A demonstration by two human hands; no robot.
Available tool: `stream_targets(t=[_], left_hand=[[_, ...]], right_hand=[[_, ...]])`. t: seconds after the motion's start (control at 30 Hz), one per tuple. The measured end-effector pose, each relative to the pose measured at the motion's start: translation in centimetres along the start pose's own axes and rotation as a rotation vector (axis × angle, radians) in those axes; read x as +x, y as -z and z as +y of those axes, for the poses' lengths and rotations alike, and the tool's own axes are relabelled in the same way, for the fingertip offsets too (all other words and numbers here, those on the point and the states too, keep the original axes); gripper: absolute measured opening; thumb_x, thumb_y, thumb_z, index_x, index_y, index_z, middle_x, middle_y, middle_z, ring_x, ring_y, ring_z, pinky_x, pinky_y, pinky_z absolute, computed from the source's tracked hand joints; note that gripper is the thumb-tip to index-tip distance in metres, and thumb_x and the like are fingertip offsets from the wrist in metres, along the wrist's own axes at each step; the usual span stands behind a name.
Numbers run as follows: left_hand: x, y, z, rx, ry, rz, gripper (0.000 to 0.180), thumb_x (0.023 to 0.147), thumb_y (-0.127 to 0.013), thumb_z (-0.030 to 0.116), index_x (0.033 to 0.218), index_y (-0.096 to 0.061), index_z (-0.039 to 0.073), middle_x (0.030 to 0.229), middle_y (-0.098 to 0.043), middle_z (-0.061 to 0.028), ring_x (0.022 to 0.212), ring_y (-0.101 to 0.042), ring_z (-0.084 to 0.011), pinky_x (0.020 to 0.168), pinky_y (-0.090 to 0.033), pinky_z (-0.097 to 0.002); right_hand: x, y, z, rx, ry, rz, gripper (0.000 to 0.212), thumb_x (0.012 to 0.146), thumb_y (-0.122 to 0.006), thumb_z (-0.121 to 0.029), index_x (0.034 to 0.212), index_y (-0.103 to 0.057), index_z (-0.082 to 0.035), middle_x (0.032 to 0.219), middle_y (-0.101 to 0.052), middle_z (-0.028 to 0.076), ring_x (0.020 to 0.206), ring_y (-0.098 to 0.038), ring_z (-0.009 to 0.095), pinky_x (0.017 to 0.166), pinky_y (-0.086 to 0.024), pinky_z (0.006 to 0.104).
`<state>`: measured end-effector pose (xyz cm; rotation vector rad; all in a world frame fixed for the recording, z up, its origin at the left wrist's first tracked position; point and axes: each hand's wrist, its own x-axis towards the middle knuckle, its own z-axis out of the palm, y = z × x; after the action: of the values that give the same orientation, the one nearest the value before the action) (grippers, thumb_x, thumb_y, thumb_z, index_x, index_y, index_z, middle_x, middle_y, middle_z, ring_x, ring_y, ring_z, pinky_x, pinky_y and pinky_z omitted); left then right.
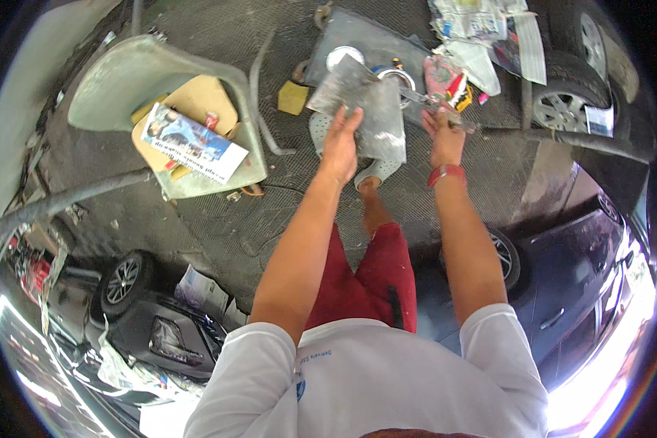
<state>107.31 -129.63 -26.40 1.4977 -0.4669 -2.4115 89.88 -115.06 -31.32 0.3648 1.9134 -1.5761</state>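
My left hand grips the lower left edge of a smeared grey flat sheet, thumb on top. The sheet is held above the floor and partly covers my grey perforated clogs. My right hand, with a red band on the wrist, is closed round a thin flat scraper-like tool. The tool points left toward the sheet's right edge; its exact kind is unclear. Just beyond the sheet are an open round tin and a pale round lid or tin top, both over a dark board.
A pale plastic chair at left bears cardboard and a newspaper. A yellow block lies beside the board. Crumpled newspapers and wheels are at right. Dark cars stand at both sides; a bar crosses at right.
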Motion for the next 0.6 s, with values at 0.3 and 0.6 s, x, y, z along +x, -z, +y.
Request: stream_targets(t=[0.3, 0.6], left_hand=[[-10.6, 0.7, -2.2, -0.208, 0.186, -0.107, 0.071, 0.101, -0.069, 0.026, 0.158, -0.036, 0.0, 0.153, -0.049, -0.0118, 0.141, -0.046, -0.0223, 0.117, -0.038, -0.0384], [-24.5, -5.4, -1.9, -0.186, -0.018, -0.348, 0.039, 0.107, -0.062, 0.024, 0.142, -0.056, 0.007, 0.129, -0.067, -0.0023, 0.112, -0.066, -0.0126, 0.099, -0.053, -0.0313]], right_hand=[[-8.3, 0.3, -5.0, 0.148, -0.464, -0.505, 0.07, 0.103, -0.06, -0.055, 0.145, -0.046, -0.002, 0.135, -0.062, 0.019, 0.108, -0.071, 0.028, 0.09, -0.06, 0.0397], [-19.0, 3.5, -21.0, 0.066, -0.013, -0.556, 0.039, 0.103, -0.065, -0.017, 0.137, -0.061, 0.001, 0.128, -0.069, 0.013, 0.119, -0.066, 0.025, 0.103, -0.052, 0.0416]])
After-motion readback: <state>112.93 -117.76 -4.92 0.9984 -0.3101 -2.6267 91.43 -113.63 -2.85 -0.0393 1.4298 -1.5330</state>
